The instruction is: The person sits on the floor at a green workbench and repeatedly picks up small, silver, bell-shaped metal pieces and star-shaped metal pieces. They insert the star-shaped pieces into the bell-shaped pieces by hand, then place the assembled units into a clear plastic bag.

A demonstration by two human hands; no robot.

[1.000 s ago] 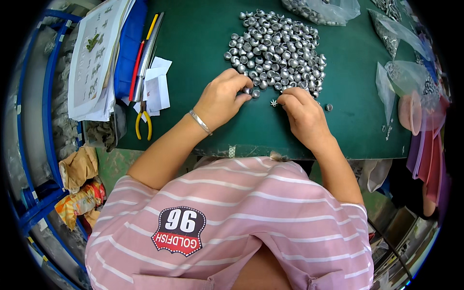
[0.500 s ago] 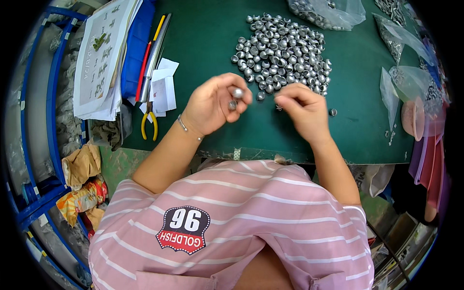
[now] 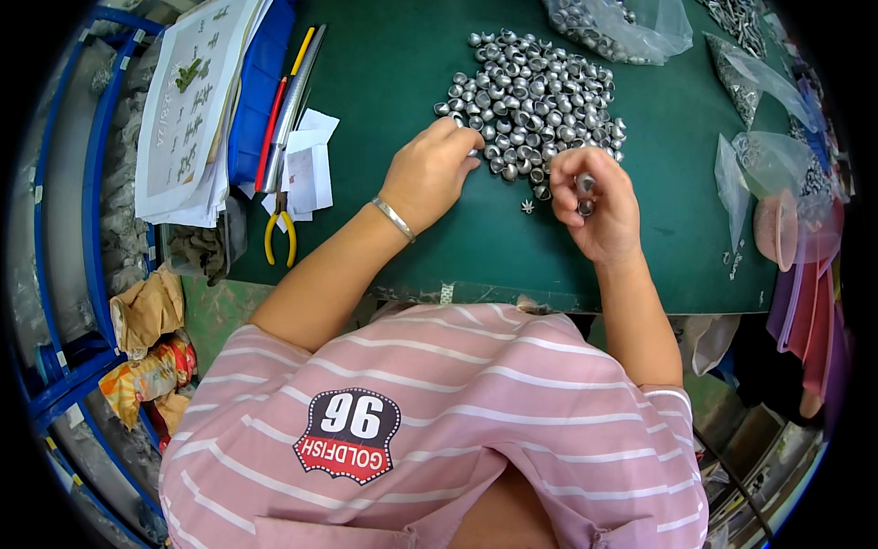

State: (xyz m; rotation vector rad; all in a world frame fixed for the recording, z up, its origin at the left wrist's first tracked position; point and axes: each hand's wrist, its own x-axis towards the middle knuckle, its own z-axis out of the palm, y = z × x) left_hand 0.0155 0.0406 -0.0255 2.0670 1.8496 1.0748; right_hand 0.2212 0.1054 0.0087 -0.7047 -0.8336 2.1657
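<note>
Both hands have turned over since 0.5 s ago: the left hand (image 3: 427, 176) has rolled palm-down and gone back to the pile (image 3: 535, 101), and the 2 cups seen in its curl no longer show there. Meanwhile the right hand (image 3: 605, 209) has rolled open-side up, showing 2 cups (image 3: 585, 184), and has come off the star (image 3: 527, 207).

That star lies bare on the table (image 3: 412, 261), just below the pile and to the left of the right hand. The other cups sit heaped beyond both hands.

Left thumb and forefinger are drawn close at the pile's near left edge; I cannot tell whether they pinch a cup. Right fingers are curled inward, not spread, with the 2 cups inside the curl, 1 above the other; how the thumb bears on them I cannot tell.

The step in hand looks like picking cups. To do it well, I would take them from the pile's near edge so that the heap stays put, keep the right curl snug but light since round cups could roll out, and keep wrists clear of the star.
</note>
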